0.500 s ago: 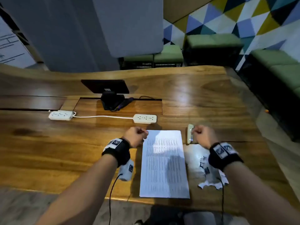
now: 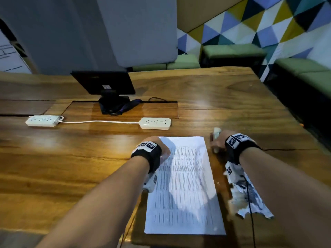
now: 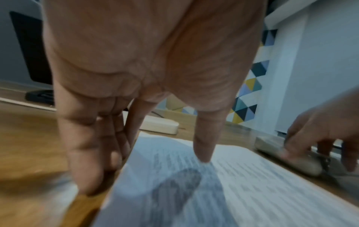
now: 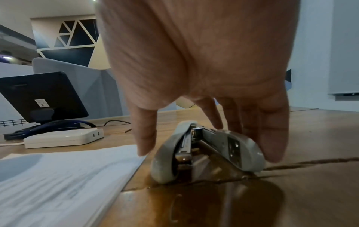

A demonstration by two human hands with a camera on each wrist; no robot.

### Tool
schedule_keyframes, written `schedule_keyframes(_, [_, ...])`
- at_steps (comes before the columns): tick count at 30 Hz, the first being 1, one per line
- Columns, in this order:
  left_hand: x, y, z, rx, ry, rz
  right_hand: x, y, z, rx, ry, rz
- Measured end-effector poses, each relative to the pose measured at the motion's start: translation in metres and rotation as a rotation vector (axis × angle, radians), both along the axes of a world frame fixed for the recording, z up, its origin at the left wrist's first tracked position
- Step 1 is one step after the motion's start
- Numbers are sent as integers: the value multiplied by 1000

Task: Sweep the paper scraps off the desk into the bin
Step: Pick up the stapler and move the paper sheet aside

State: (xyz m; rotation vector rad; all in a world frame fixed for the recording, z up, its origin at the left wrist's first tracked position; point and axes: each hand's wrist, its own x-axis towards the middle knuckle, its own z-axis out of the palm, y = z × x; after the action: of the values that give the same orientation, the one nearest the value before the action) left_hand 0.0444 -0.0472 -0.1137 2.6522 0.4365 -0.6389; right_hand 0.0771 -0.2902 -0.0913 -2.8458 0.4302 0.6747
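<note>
A printed sheet point(image 2: 184, 185) lies flat on the wooden desk point(image 2: 71, 167). Torn paper scraps point(image 2: 250, 199) sit to its right, partly under my right forearm. My left hand point(image 2: 164, 153) is at the sheet's upper left edge. Seen from the left wrist, that left hand point(image 3: 147, 169) has straight fingers point(image 3: 93, 169) on the desk and its thumb on the sheet point(image 3: 252, 192). My right hand point(image 4: 209, 153) straddles a grey stapler point(image 4: 204, 153), thumb to its left, fingers touching its right side. I see no bin.
Two white power strips point(image 2: 155, 123) point(image 2: 43, 120) joined by a cable lie beyond the sheet. Behind them a black monitor point(image 2: 103, 83) stands on its base. The desk's right edge point(image 2: 304, 127) drops to green seats. Wrist cables trail off the near edge.
Both hands were curled into fists above the sheet's top corners. Their fingers have now straightened and come down, the left onto the sheet's edge, the right around the stapler.
</note>
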Motion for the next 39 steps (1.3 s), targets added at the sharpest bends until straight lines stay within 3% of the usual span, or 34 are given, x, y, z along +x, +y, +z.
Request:
schedule_keyframes(4, [7,-6,-9,69,-72,-33,-6,-2,-10,64,-3,15])
schedule_keyframes(6, [7,-5,-13,89,-81,-90,-10,1,-15,-35,-12,93])
schedule_keyframes(11, [-1,4,-19,-139,-75,52,-16,4,-29,-117,-123,177])
schedule_keyframes(14, [-9,4,-19,-186,-85,89,-27,7,-32,-191,-170,183])
schedule_keyframes(16, [-16,3,-18,-266,-102,138,-31,6,-35,-155,-218,171])
schedule_keyframes(18, [-16,2,-23,-214,-175,143,-30,4,-36,-91,-247,108])
schedule_keyframes(20, [-10,0,-33,-235,-262,167,-29,1,-33,8,-235,25])
schedule_keyframes(23, [-8,-4,-39,-313,-254,141,-33,-6,-24,259,-193,-62])
schedule_keyframes(28, [-3,-1,-42,-455,-324,172,-19,-21,-26,912,-412,-398])
schedule_keyframes(31, [-3,-1,-49,-562,-378,245,-14,-10,-22,1341,-481,-481])
schedule_keyframes(34, [-5,-8,-56,-789,-454,261,-12,12,-16,1735,-506,-382])
schedule_keyframes(36, [-3,-10,-62,-873,-488,221,-11,30,-10,1773,-483,-231])
schedule_keyframes(39, [-4,-15,-62,-935,-538,180,-8,53,-6,1660,-432,-41])
